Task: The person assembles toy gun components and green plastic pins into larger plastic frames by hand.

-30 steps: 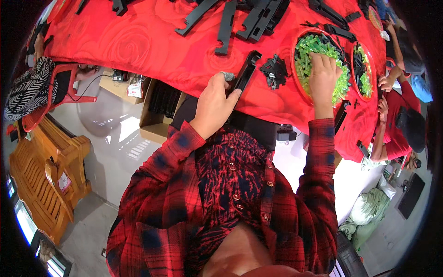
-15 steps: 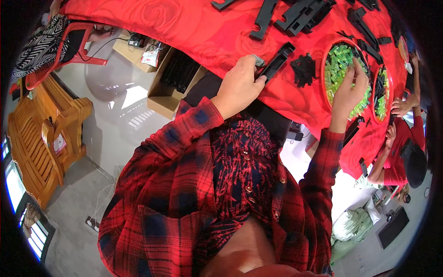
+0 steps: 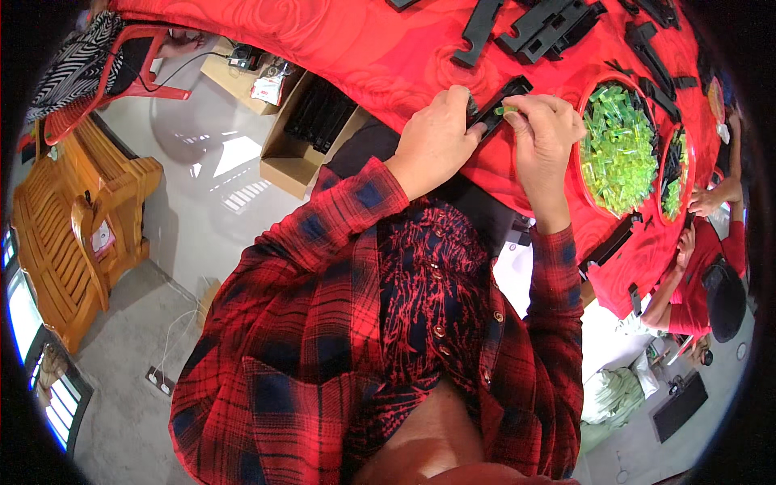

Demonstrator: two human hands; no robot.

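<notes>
Here, left of a red-rimmed bowl [image 3: 581,179] heaped with small translucent yellow-green pieces [image 3: 618,153], the left hand [image 3: 435,139] grasps a long black channelled plastic part [image 3: 511,89], fingers and thumb closed about its nearer end. The right hand [image 3: 546,136], between this part and the bowl, pinches one short translucent yellow-green piece [image 3: 502,110] by the fingertips, at the channel; whether the two touch cannot be told. The short piece could slip, being held only at the fingertips; a slackened left grip could likewise let the part twist under pressure. The part's long axis runs obliquely away from the body and rightward, its free end pointing past the far side of the bowl. Just right of the bowl stands a second red-rimmed bowl [image 3: 692,166], holding green and black pieces [image 3: 673,192]; beyond the bowl and to its left, further black plastic parts [image 3: 550,32] lie on the red-clothed bench [image 3: 380,61].
</notes>
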